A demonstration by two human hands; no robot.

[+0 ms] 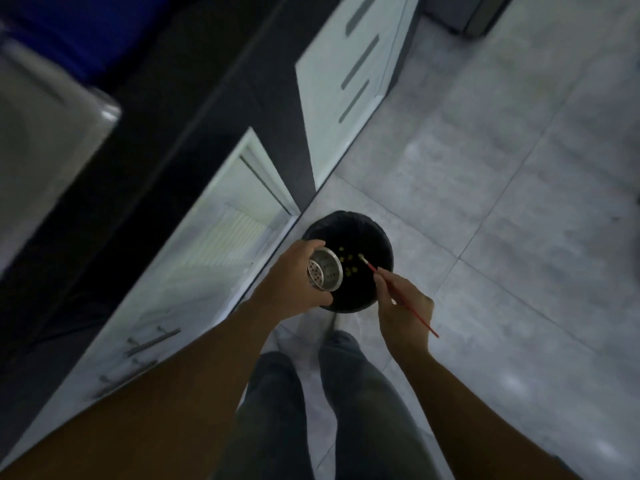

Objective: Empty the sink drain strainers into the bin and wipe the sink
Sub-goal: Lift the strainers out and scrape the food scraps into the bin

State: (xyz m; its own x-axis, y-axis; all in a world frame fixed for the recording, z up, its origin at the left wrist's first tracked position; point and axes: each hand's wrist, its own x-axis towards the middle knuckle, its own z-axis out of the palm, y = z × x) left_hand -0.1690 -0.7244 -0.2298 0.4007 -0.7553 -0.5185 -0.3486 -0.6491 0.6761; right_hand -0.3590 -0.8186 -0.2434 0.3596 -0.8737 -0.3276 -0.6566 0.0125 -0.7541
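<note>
Steel sink (52, 133), pale and blurred, is sitting at the far left, set into a dark counter (166, 109). White cabinet fronts (214, 244) are running below the counter edge, with bar handles (154, 341) showing on the near doors and a taller white drawer unit (346, 81) standing further back.

Left hand (294, 275) is reaching out over the near-left rim of the bin, fingers curled and clamped round a metal drain strainer (325, 273). Strainer is being held tilted on its side, its perforated base facing the camera and its flanged rim turned toward the bin's opening.

Black-lined round bin (313, 230) is standing on the grey tiled floor (502, 202), just beside the cabinet corner. Small yellowish scraps (349, 263) are lying on the dark liner inside.

Right hand (405, 310) is hovering over the bin's near-right rim, thumb and fingers pinched together on a thin red stick (401, 299). Stick's pale tip is pointing into the bin, near the scraps and apart from the strainer; whether it is touching them cannot be told. Its other end is sticking out past the wrist.

Legs in dark trousers (346, 393) are showing below, both bare forearms crossing the lower part of the view.
</note>
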